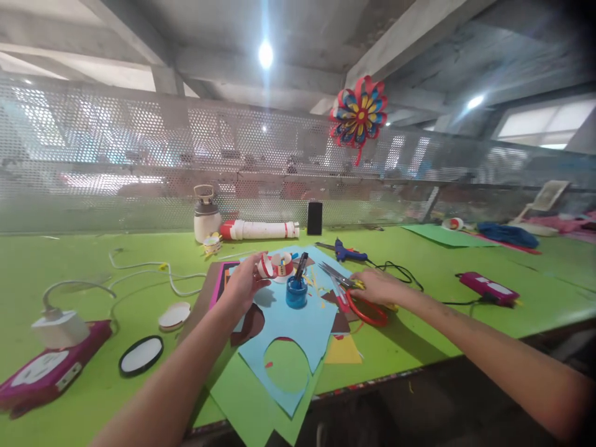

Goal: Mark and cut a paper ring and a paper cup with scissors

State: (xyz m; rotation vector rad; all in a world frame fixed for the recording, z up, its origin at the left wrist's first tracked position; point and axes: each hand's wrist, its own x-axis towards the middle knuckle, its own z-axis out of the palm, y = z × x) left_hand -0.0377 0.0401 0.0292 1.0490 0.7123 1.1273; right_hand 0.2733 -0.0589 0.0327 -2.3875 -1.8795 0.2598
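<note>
My left hand is closed on a small red-and-white paper ring, held above blue paper. Just to the right of it is a second red-and-white ring with a small patterned band. My right hand has its fingers at the yellow handle of a pair of scissors, whose blades point to the far left. Red loop handles show below that hand. Between my hands stands a blue jar with a dark pen-like tool leaning in it.
Behind lie a blue glue gun, a white roll, a sprayer bottle and an upright black phone-like object. Purple power strips sit at both sides. A black-rimmed disc is at left. A paper flower hangs above.
</note>
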